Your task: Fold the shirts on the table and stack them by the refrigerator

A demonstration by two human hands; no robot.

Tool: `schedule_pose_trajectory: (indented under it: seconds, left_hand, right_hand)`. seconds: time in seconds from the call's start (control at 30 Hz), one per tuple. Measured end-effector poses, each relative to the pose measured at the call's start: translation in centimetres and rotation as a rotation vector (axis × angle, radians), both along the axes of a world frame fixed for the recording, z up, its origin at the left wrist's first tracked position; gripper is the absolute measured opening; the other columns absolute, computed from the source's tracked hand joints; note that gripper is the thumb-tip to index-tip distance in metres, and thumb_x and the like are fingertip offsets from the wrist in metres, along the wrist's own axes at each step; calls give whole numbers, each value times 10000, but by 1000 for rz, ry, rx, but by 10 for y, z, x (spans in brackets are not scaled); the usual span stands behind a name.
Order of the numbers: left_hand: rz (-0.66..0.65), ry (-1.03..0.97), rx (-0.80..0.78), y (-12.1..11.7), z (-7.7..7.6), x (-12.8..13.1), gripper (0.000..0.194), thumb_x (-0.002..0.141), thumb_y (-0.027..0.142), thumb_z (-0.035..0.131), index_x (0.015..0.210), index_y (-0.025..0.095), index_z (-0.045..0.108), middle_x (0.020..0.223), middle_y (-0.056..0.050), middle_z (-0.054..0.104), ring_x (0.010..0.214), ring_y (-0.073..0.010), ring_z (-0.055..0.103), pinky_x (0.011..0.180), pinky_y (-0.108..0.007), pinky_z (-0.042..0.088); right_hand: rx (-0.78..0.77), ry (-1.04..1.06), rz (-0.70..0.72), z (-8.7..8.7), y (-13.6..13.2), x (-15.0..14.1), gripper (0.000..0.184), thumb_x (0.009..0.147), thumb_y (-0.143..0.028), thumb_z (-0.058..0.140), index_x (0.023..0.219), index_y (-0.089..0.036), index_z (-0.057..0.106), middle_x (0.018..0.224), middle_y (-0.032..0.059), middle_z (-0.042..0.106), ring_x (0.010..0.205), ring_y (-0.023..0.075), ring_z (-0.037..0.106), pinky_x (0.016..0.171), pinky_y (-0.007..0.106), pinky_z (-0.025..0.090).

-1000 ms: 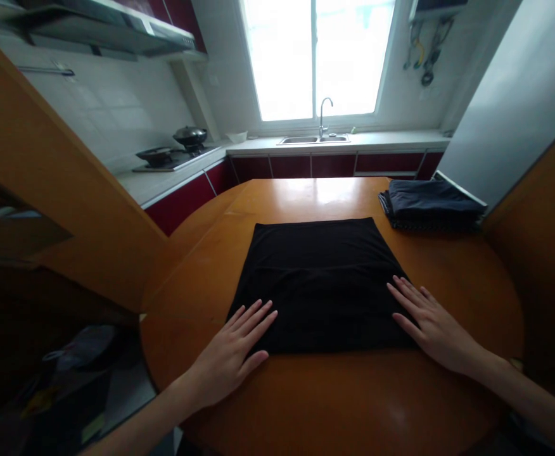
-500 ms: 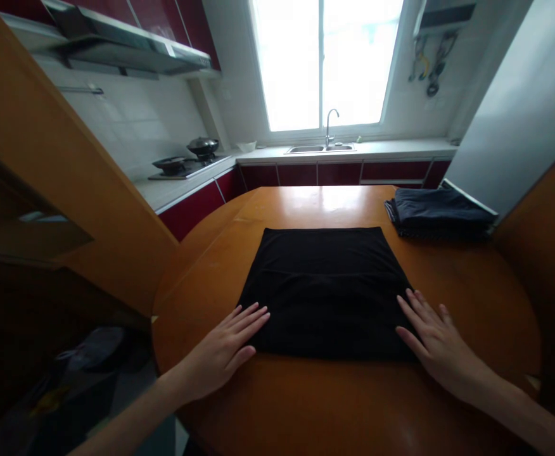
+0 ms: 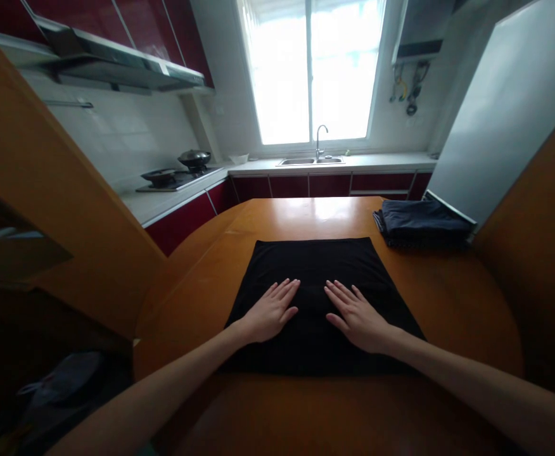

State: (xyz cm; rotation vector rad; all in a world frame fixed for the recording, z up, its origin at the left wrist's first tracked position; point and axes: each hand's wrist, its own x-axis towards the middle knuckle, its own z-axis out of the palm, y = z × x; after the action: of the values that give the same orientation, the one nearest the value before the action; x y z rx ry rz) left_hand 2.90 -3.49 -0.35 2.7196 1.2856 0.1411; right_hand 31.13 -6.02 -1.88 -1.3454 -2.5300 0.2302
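Observation:
A black garment (image 3: 313, 256), folded into a broad, nearly square shape, lies flat on the wooden table (image 3: 315, 405). My left hand (image 3: 272, 310) rests palm down on its left middle, fingers outstretched and pointing away from me. On the other side of the middle, my right hand (image 3: 356, 316) lies flat on the same cloth with its fingers extended. A strip of black fabric separates the two hands. Neither hand grips anything. What kind of garment it is, I cannot tell.
Dark folded clothes (image 3: 422, 221) are stacked at the table's far right, beside a tall pale panel (image 3: 500, 107). Beyond the table runs a counter with a sink (image 3: 310, 161). A stove (image 3: 177, 180) with pans stands at the back left.
Both hands have moved inward from the garment's side edges to its middle, still flat on the cloth. The view has shifted slightly, so the room sits lower and further left.

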Motion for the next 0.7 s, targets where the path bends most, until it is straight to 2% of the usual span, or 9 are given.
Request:
schedule_pose_trajectory:
  seconds: [0.2, 0.37, 0.47, 0.53, 0.6, 0.7]
  left_hand:
    - [197, 40, 26, -2, -6, -62, 672, 1039, 583, 245, 1605, 223, 212, 1651, -57, 200, 1533, -236, 164, 1240, -447, 141]
    - [350, 28, 9, 1, -17, -96, 726, 1018, 628, 217, 1603, 199, 220, 1648, -77, 200, 1527, -259, 187, 1229, -497, 158]
    - [413, -2, -12, 12, -18, -111, 749, 1011, 639, 190, 1592, 172, 260, 1639, -102, 224, 1526, -280, 183, 1220, -526, 170]
    - [435, -32, -3, 23, -12, -112, 757, 1011, 632, 173, 1583, 148, 281, 1641, -118, 216, 1529, -287, 162, 1220, -523, 165]
    - [410, -63, 7, 37, -3, -101, 759, 1015, 617, 170, 1585, 125, 266, 1647, -123, 194, 1536, -274, 132, 1230, -492, 133]
    - [257, -74, -49, 65, 9, -68, 741, 1019, 589, 181, 1595, 125, 226, 1655, -104, 173, 1543, -233, 100, 1237, -433, 105]
  right_hand:
    - [9, -49, -146, -12, 15, 65, 646, 1020, -578, 284, 1562, -231, 340, 1630, 57, 273, 1513, 239, 232, 1229, 512, 175]
    - [20, -42, -247, -24, 28, 93, 628, 1010, -565, 306, 1545, -245, 381, 1623, 59, 300, 1511, 260, 234, 1217, 541, 196]
    - [19, -9, -319, -25, 39, 106, 617, 1013, -535, 301, 1511, -201, 445, 1602, 104, 343, 1495, 275, 280, 1203, 541, 234]
    - [33, 20, -372, -21, 51, 108, 618, 1019, -518, 273, 1458, -157, 516, 1583, 147, 369, 1491, 295, 288, 1191, 551, 251]
    - [56, 51, -395, -12, 66, 99, 630, 1023, -506, 250, 1427, -126, 549, 1579, 175, 369, 1499, 308, 262, 1189, 555, 249]
    - [34, 71, -286, 0, 88, 66, 633, 1023, -506, 266, 1487, -130, 476, 1610, 167, 309, 1516, 298, 212, 1203, 533, 217]
